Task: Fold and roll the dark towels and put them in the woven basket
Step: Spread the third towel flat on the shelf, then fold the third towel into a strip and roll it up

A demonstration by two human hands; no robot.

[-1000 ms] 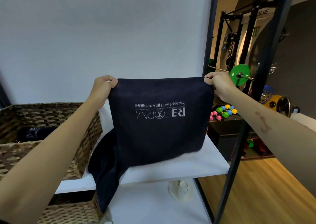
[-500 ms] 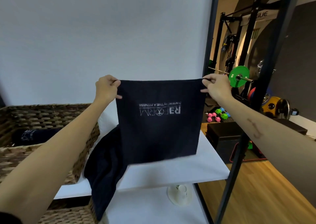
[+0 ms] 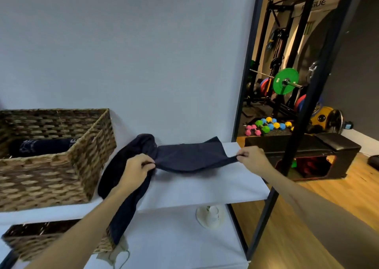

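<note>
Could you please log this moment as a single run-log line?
left hand: pinches towel | right hand: pinches towel | towel: stretched low over shelf | basket: one rolled towel inside

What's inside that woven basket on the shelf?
Inside the woven basket lies one rolled dark towel with pale lettering, against the far wall. The basket's near wall hides the bottom, so anything lying lower cannot be seen.

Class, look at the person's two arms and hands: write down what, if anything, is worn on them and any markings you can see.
Both forearms are bare: no sleeve shows on either. The left hand and the right hand wear no gloves, and no rings, watch or bands can be seen. No markings stand out on either arm in this view, though the near parts of both are blurred.
</note>
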